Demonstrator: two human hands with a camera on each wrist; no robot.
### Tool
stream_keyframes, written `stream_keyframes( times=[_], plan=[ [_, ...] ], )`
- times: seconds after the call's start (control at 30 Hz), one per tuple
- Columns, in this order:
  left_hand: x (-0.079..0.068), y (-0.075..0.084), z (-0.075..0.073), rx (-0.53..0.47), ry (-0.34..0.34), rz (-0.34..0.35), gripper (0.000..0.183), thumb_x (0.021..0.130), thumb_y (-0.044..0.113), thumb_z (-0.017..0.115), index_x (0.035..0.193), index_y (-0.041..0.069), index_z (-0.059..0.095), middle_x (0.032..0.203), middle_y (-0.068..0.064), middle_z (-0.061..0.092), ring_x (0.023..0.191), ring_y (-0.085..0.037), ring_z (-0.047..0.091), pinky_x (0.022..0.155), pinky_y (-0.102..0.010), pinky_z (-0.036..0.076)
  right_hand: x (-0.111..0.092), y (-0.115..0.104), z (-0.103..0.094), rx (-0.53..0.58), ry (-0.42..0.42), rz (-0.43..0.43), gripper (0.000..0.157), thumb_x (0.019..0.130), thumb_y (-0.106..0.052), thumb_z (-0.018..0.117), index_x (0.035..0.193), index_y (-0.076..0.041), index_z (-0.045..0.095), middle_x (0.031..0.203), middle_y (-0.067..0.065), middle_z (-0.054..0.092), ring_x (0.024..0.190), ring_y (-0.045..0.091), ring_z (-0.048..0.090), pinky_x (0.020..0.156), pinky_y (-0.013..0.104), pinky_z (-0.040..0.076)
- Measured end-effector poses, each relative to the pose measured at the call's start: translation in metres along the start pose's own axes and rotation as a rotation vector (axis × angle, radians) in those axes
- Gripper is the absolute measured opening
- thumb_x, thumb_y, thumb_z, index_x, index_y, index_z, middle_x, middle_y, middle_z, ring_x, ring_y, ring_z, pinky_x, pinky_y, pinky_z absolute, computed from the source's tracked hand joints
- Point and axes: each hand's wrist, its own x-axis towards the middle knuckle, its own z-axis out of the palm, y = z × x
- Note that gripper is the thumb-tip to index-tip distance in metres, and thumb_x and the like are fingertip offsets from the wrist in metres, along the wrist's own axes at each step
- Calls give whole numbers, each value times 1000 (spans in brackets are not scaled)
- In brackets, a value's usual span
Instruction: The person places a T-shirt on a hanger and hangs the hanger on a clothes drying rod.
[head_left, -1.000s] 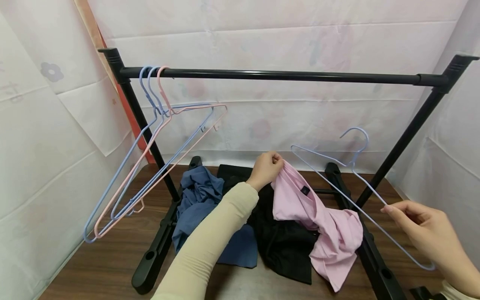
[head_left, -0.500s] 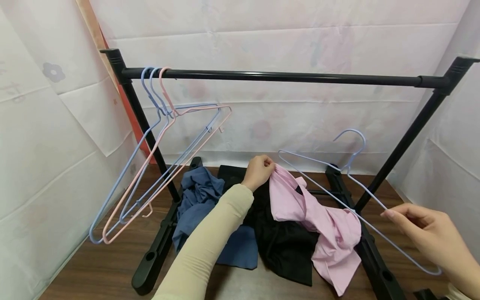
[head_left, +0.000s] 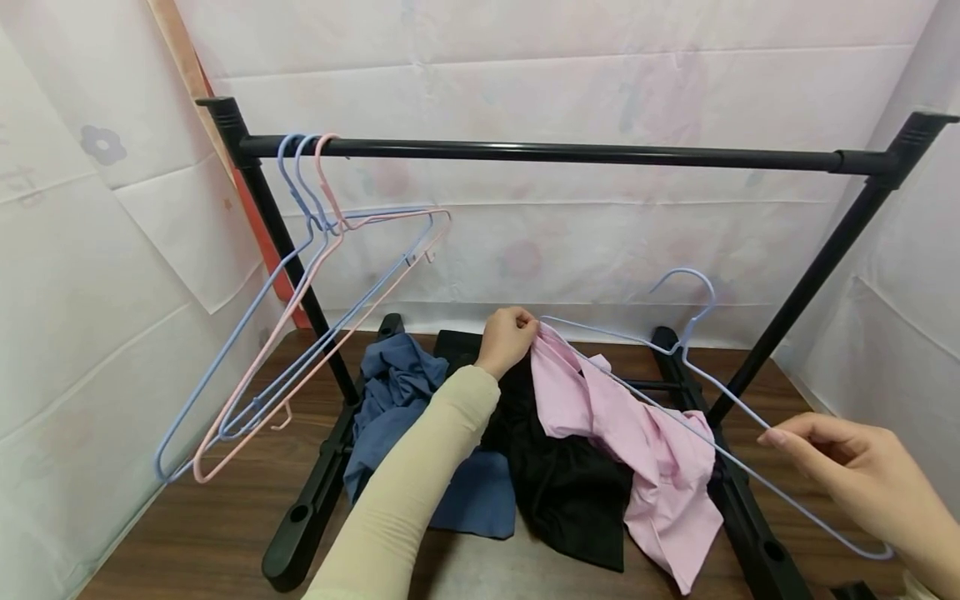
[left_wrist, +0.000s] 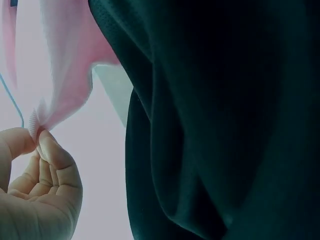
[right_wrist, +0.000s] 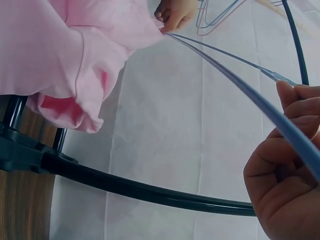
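My left hand [head_left: 507, 340] pinches the edge of a pink garment [head_left: 592, 383] between thumb and fingers and holds that edge raised. In the left wrist view the pinched hem of the pink cloth [left_wrist: 65, 65] shows ribbing. My right hand [head_left: 847, 467] pinches a blue hanger [head_left: 723, 392] by its sloping arm near the right end. The hanger's far tip reaches the garment's raised edge beside my left fingers. Its hook points up and curls left. In the right wrist view the hanger [right_wrist: 240, 82] runs from my right fingers to the pink cloth. The garment's lower part lies over black cloth.
A black rack bar [head_left: 570, 152] spans the scene, with blue and pink hangers [head_left: 330, 225] hung at its left end. Blue cloth [head_left: 397, 400] and black cloth [head_left: 570, 500] lie below on the wooden surface [head_left: 202, 533]. Black rack feet [head_left: 307, 517] stand on both sides.
The hanger has moved left and slightly down, its far tip coming to the pink garment's edge. My left hand has drawn that edge slightly left. The hung hangers sway a little.
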Motion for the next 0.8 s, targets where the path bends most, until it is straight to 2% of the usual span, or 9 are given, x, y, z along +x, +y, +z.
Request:
stream_keyframes(
  times=[0.07,0.33,0.63,0.8],
  plan=[
    [0,-1,-1,-6,3,-2,14,93,16,62,88,8,73,84,-6,71,75,-16,62,67,-25,48,0,0,1,0,-9,-5,21,90,4,65,90,-15,73,69,-16,57,55,6,42,47,24,30],
    [-1,4,-6,-16,13,20,14,93,15,59,88,10,71,78,-4,68,69,-15,58,63,-24,45,3,-3,7,-27,-17,-8,21,89,2,67,88,-18,72,59,-11,45,51,7,38,43,23,29],
    [-5,15,-8,-25,-5,37,13,96,20,61,94,10,70,85,-5,69,76,-16,61,66,-25,48,6,-6,13,-51,10,40,15,90,-5,69,85,-19,71,55,-9,39,48,7,36,42,24,28],
    [-6,22,-9,-34,2,75,14,95,20,62,95,9,71,86,-5,70,76,-15,62,66,-23,49,8,-7,13,-76,38,33,14,90,-6,69,85,-19,71,56,-11,41,52,7,38,45,25,28]
  ],
)
